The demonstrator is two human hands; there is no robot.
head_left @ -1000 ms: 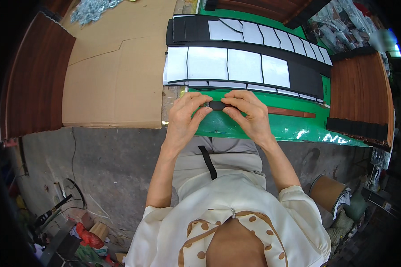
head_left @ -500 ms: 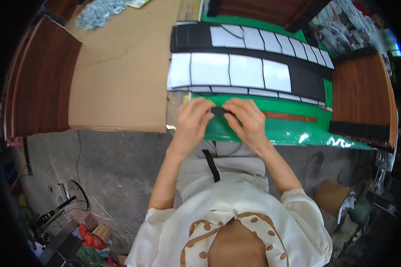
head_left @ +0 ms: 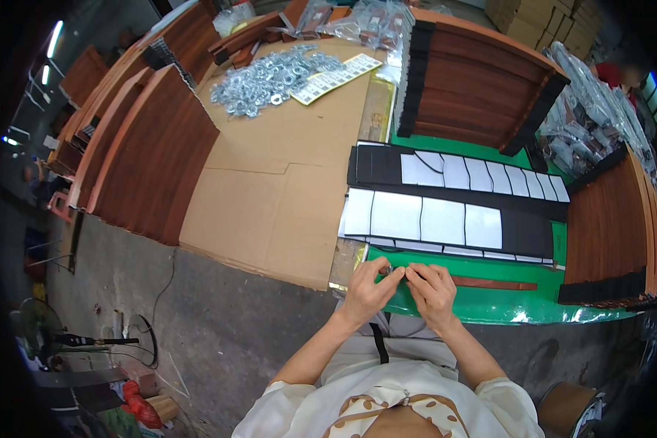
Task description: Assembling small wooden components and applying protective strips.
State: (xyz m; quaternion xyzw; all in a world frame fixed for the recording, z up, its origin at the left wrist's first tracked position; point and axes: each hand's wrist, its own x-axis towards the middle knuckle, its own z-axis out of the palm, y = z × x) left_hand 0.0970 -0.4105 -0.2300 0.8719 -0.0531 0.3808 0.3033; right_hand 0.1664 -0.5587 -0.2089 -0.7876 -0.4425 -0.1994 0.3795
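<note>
At the green-covered counter (head_left: 482,309), the left hand (head_left: 369,292) and right hand (head_left: 432,293) meet with curled fingers, any grip too small for me to tell, while the thin, straight reddish-brown strip (head_left: 498,283) runs left-to-right, rightward from beside the nearer right hand.

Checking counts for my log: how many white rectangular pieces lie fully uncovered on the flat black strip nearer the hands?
4, in a row along the flat black strip: leftmost piece, second piece, third piece, rightmost piece. More white edges show beneath, partly hidden.
</note>
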